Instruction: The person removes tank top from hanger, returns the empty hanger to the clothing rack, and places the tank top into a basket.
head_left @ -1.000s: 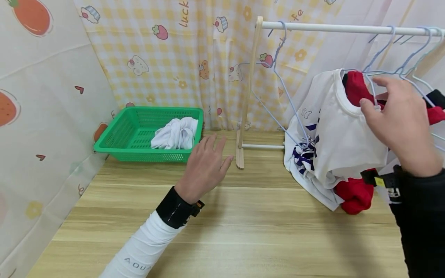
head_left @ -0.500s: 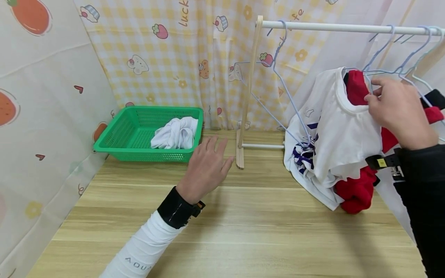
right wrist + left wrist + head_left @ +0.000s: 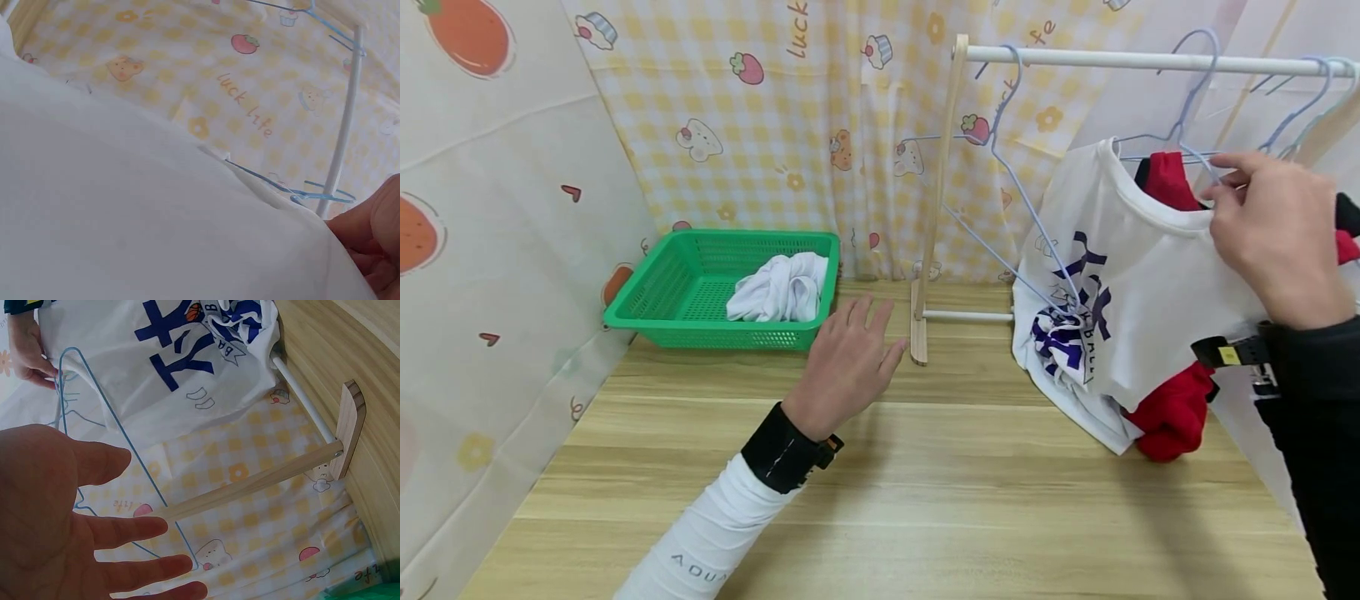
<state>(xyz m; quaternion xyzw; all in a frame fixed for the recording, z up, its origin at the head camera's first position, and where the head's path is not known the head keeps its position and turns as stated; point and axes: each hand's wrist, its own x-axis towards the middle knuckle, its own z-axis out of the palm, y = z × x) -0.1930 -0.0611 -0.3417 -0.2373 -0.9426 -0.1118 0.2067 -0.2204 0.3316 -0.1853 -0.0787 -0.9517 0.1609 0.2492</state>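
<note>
A white shirt with dark blue lettering hangs on a blue wire hanger from the rack. My right hand pinches the hanger's arm at the shirt's collar; its fingers partly hide the grip. In the right wrist view, white cloth fills the lower left, beside the curled fingers. My left hand is held over the table, to the right of a green basket, holding nothing. Its fingers are spread in the left wrist view.
A bare blue hanger hangs near the rack's wooden post. Red and black clothing hangs behind the white shirt. Crumpled white cloth lies in the basket. The white rod runs across the upper right.
My right hand has taken hold of the shirt's hanger, and its hook has slid left along the rod. The shirt front has spread, showing more lettering. My left hand has barely moved.
</note>
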